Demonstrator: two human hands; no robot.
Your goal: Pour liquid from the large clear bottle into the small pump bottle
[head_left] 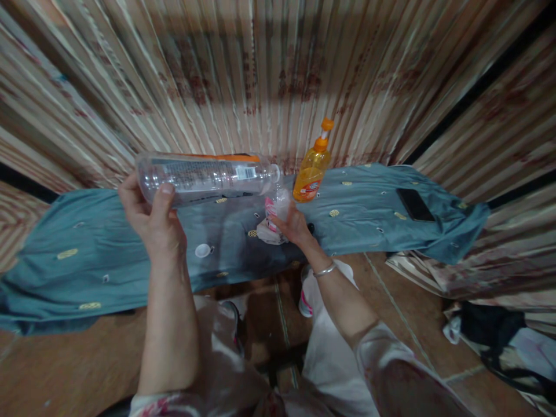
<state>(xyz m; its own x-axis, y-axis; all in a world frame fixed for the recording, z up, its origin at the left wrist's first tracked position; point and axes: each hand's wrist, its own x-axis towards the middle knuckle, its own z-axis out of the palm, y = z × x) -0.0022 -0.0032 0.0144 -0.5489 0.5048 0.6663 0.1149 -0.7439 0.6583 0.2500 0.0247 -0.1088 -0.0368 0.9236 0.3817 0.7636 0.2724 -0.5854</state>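
Observation:
My left hand [152, 217] grips an empty clear plastic bottle [204, 176] at its base and holds it level, its open mouth pointing right. My right hand [292, 225] is closed on a small crumpled plastic wrapper [277, 204] with pink print, just below the bottle's mouth. A white bottle cap [202, 250] lies on the teal cloth [87, 255] between my hands. An orange liquid-soap bottle [311, 171] stands upright just right of the bottle's mouth.
A black phone [414, 204] lies on the cloth at the right. Striped curtain fabric [260, 75] hangs behind. Dark and pale clothes [499, 341] are heaped on the tiled floor at lower right. My knees are below the cloth's edge.

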